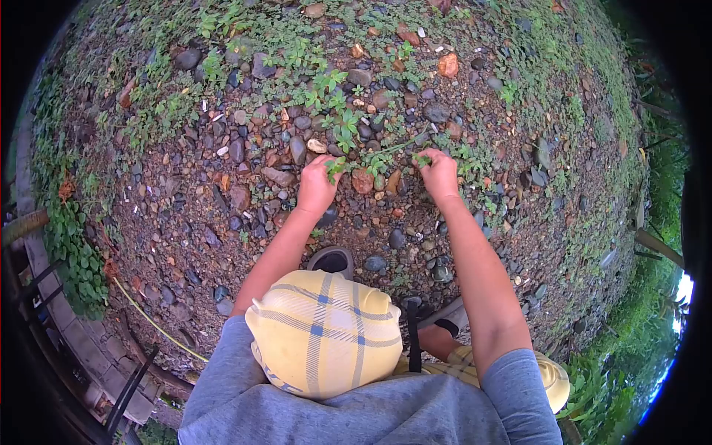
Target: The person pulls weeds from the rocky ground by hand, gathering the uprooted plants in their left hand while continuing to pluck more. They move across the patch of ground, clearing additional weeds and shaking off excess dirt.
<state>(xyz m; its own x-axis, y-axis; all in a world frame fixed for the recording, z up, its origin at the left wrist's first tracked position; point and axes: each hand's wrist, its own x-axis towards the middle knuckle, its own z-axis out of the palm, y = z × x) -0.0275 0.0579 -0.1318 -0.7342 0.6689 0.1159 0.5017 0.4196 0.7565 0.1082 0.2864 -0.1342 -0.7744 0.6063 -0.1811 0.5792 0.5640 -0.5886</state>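
A person crouches over gravel ground (185, 222) scattered with river stones and low green weeds, which thicken toward its far and right edges. Along the near left edge a paved kerb (89, 341) and a creeping vine (74, 252) close in, with a thin yellow cord (156, 322) lying just inside. The middle stretch of gravel around the arms lies open. The left hand (317, 185) is curled closed round a leafy weed (335, 167) near the centre of the ground. The right hand (439, 175), near it, has its fingers pinched together on a weed stem (420, 159) that trails up and left across the stones. A reddish stone (362, 181) sits between the two hands. Below, a knee in yellow plaid (322, 334) and a grey shoe (332, 261) show above the gravel.
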